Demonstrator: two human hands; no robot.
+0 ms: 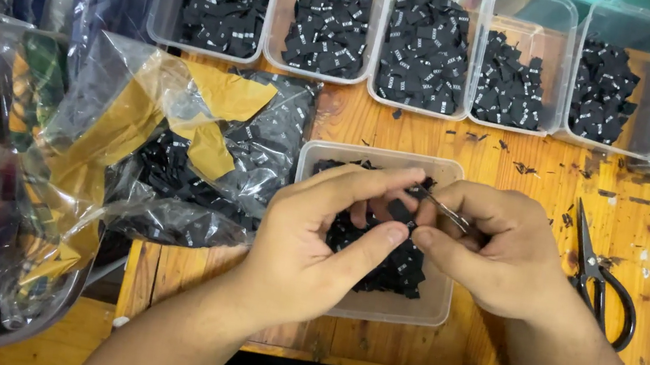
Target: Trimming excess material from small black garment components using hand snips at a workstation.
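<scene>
Your left hand (316, 241) and right hand (487, 245) pinch a small black label (400, 212) between closed fingers, over the near tub (375, 306) on the counter (517, 160). It's light, limp; grip its edges.

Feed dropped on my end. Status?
Left hand pinching small black label. Right hand holding small snips at it. Both over clear tub. Black scissors idle beside it.

Both hands — left (317, 237), right (487, 250) — pinch black label (400, 211) over clear tub (409, 307).
</scene>
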